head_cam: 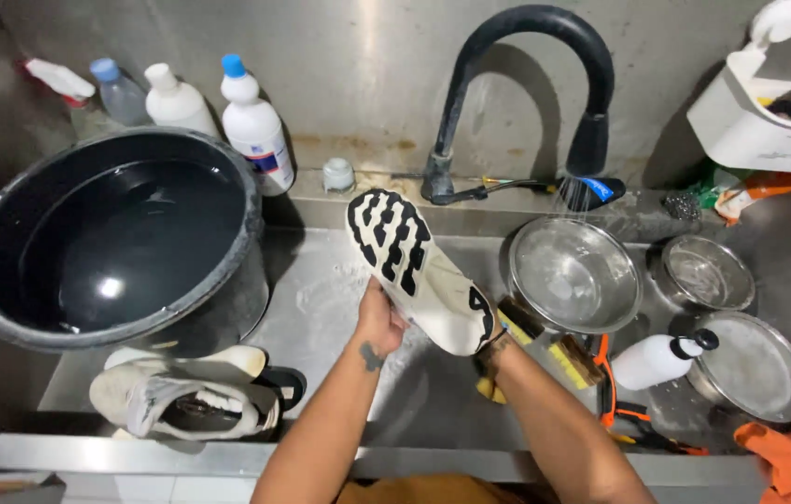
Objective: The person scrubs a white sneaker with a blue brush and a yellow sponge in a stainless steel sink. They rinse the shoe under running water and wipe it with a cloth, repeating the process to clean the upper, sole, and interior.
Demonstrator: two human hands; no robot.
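Head view: my left hand (379, 320) grips the white shoe (419, 273) at its side, sole up, over the steel sink (321, 289). My right hand (491, 350) is mostly hidden behind the heel; grip can't tell. Black tub (111, 243) of water far left, second shoe (185, 397) near left, tap (526, 93) running into a steel bowl (574, 273) right.

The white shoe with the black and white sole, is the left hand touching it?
Touching. The head view shows the left hand gripping the side of the white shoe, fingers wrapped against it, sole turned up, over the sink.
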